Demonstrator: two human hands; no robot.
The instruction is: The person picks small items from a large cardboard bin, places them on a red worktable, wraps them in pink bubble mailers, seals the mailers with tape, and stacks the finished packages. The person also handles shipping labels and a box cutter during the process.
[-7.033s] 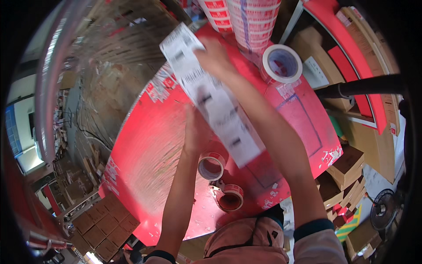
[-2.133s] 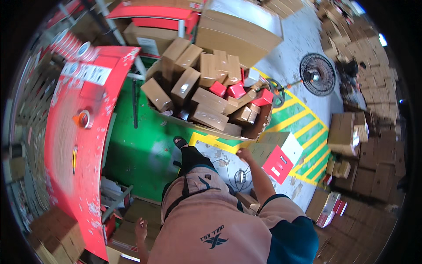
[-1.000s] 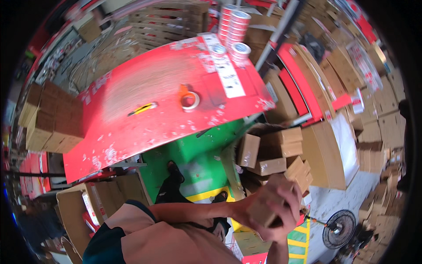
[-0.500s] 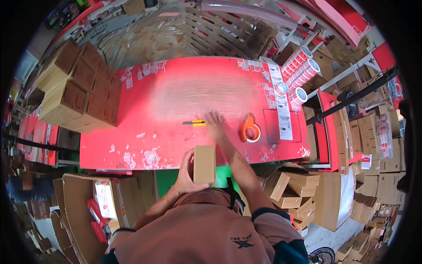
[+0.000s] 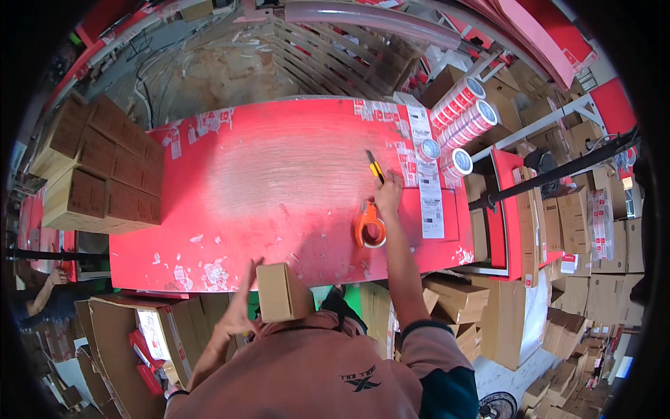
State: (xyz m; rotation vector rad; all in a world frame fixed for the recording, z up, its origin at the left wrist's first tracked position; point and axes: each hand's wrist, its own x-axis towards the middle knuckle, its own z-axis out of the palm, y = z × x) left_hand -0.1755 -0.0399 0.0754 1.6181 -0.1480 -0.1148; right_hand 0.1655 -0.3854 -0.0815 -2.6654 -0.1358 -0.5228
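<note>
A small brown cardboard box (image 5: 276,293) is at the table's near edge, close against my body. My left hand (image 5: 241,307) grips it from the left, its fingers stretched along that side; part of the grip is hidden. Farther right, my right hand (image 5: 389,194) is closed around the lower end of a yellow and black utility knife (image 5: 376,167). The knife tilts up and left above the red table. Just left of the right wrist, an orange tape dispenser (image 5: 366,227) lies on the tabletop.
Brown boxes (image 5: 105,167) are stacked at the red table's (image 5: 293,237) left end. Several tape rolls (image 5: 460,122) stand at the far right beside a strip of white labels (image 5: 428,199). Open cartons (image 5: 125,349) and loose boxes (image 5: 457,300) sit below the near edge.
My right hand has taken hold of the utility knife and carried it rightward, past the tape dispenser. The cardboard box has tilted in my left hand, and the view has shifted.
</note>
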